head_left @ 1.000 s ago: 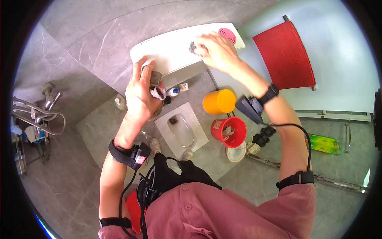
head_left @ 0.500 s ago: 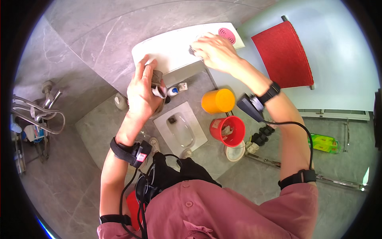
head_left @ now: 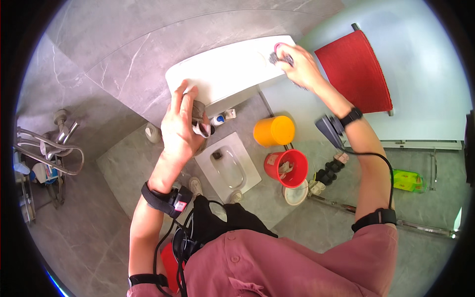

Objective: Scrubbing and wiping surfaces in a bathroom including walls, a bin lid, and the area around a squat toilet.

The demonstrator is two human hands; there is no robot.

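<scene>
A long white tank-like box (head_left: 222, 67) is mounted against the marble-patterned wall in front of me. At its left end my left hand (head_left: 179, 128) is curled around a grey-brown, soft-looking item with a white edge (head_left: 199, 114); its kind is not clear. Fingertips of this hand rest at the box's front edge. My right hand (head_left: 303, 69) is closed on a dark grey crumpled scrubber or rag (head_left: 283, 59), over the box's right end. A pink round piece (head_left: 278, 46) there is mostly hidden behind that hand.
Below lies a white squat toilet (head_left: 228, 166) in the grey tiled floor. Right of it stand an orange bin (head_left: 274, 131) and a red bucket (head_left: 287, 168). A red towel (head_left: 351, 72) hangs on the right. Bottles (head_left: 217, 120) stand behind the toilet; a shower hose (head_left: 74, 158) is at left.
My right hand has moved to the right along the white box with the grey scrubber or rag, now covering much of the pink round piece. My left hand keeps its hold at the left end.
</scene>
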